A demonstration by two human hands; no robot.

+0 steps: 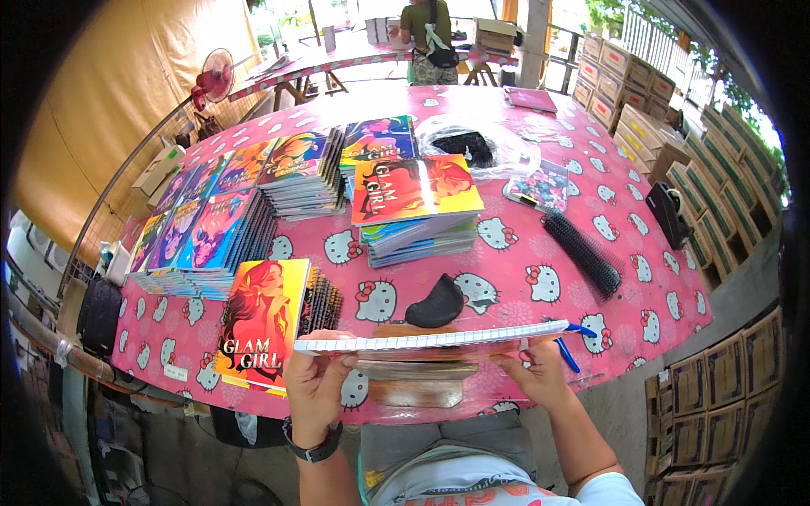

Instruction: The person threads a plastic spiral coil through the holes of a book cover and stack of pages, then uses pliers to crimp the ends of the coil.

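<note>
Both my hands grip a notebook (430, 339) at its two ends, its long edge turned up toward me and a row of punched holes along it. My left hand (316, 392) is closed on the left end, with a dark watch on the wrist. My right hand (537, 378) pinches the right end. Beside it show two blue handles (569, 356), likely of one tool, partly hidden. Under the notebook is a wooden block (413, 390), and just beyond lies a black curved pad (436, 302). Left of my hands lies a stack of spiral-bound notebooks (263, 316) with red and yellow covers.
A tall notebook pile (418, 202) stands ahead, with more bound stacks (215, 228) at the left. Black spiral coils (580, 253) lie right, near a clear plastic bag (506, 152) and a black case (668, 215). Cartons (717, 379) surround the table's right side. A person (429, 38) stands far back.
</note>
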